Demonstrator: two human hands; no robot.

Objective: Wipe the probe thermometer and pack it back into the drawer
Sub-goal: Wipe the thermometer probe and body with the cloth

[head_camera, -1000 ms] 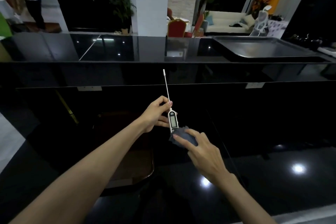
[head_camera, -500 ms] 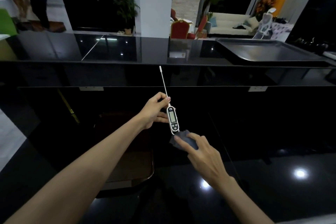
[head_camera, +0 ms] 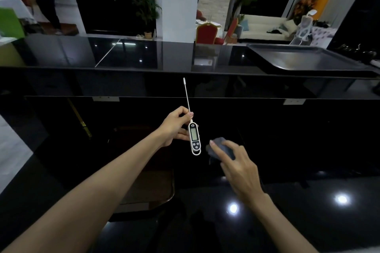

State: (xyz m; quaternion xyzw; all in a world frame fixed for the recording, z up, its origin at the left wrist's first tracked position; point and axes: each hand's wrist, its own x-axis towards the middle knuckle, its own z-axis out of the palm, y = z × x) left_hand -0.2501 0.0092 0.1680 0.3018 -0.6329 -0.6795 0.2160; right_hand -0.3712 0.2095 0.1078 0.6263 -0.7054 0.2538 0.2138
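The white probe thermometer [head_camera: 194, 137] has a small screen, buttons and a long thin probe pointing up and away. My left hand [head_camera: 174, 126] pinches it where the probe meets the body and holds it in the air over the black floor. My right hand [head_camera: 236, 165] holds a crumpled dark grey cloth [head_camera: 218, 146] just to the right of the thermometer's lower end, a small gap apart from it. No drawer is visible in the dark cabinet front.
A glossy black counter [head_camera: 164, 57] runs across in front, with a large dark tray [head_camera: 304, 59] at its right end. A brown chair seat [head_camera: 148, 187] stands below my left arm. A person bends over at the far left, behind the counter.
My right hand has drawn the cloth off the thermometer's lower end and to the right. The thermometer's whole body now shows. My left hand keeps its grip.
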